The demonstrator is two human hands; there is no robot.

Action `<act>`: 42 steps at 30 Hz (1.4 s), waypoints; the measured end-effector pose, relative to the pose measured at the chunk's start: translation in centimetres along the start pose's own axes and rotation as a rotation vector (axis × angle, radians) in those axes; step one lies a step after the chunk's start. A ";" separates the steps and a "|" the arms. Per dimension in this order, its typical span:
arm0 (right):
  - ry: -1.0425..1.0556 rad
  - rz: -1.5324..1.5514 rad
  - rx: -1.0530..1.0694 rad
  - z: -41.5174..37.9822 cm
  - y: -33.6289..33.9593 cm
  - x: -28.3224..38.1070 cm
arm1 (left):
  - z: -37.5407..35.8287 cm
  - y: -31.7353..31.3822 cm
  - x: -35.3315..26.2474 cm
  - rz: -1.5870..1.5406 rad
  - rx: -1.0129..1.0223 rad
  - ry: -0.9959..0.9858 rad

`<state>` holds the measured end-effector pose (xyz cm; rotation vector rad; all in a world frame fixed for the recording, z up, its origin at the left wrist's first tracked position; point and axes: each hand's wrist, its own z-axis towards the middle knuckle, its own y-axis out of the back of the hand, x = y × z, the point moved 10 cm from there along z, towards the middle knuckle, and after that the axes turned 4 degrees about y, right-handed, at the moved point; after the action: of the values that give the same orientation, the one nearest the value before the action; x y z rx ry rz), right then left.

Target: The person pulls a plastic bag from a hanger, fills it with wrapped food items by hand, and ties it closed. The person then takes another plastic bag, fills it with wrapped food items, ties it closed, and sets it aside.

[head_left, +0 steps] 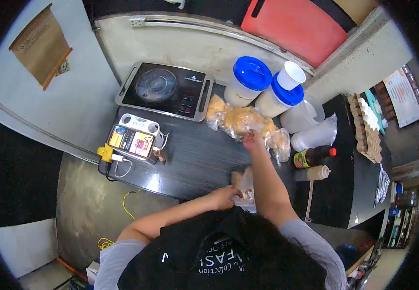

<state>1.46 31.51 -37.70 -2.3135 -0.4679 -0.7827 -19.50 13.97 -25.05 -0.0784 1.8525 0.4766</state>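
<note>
My right hand [254,140] reaches to the front of a row of clear plastic bags [241,120] with orange-yellow contents, its fingers closed on or against one bag; the exact grip is hard to see. Close to my body, my left hand [226,197] is closed at the edge of a clear plastic bag [244,183] with something light brown inside. This nearer bag lies at the front edge of the dark table [195,159], partly covered by my right forearm.
An induction cooker [166,90] stands at the back left, a phone [132,142] on a white device before it. Blue-lidded containers [252,73], stacked plastic cups [311,136], a dark sauce bottle [316,156], a squeeze bottle [313,173] and an egg tray [364,128] stand rightward.
</note>
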 end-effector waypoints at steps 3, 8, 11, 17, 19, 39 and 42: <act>0.080 0.019 -0.069 0.9 -0.1 -0.2 | 0.8 -1.0 1.1 0.024 0.010 -0.041; 0.476 -0.191 0.043 -3.7 -3.6 2.5 | 0.8 -1.9 2.3 0.161 0.016 0.051; 0.430 -0.117 0.098 -8.5 -6.3 2.9 | 0.2 -1.4 1.3 0.272 0.046 0.128; 0.453 -0.437 0.103 -10.6 -2.7 6.7 | -1.5 1.3 -2.9 0.269 -0.117 0.227; 0.470 -0.441 0.175 -12.6 -0.1 8.5 | -1.6 1.1 -2.9 0.289 -0.216 0.250; 0.173 -0.793 0.944 -29.6 9.4 7.9 | 0.1 0.1 -10.9 0.524 -0.579 0.426; 0.122 -0.754 0.948 -29.2 8.9 7.1 | 0.0 1.3 -12.3 0.572 -0.623 0.394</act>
<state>-0.62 6.28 -19.28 -1.1761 -1.3483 -0.7766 -15.76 12.86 -13.28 -0.0623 2.0306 1.5198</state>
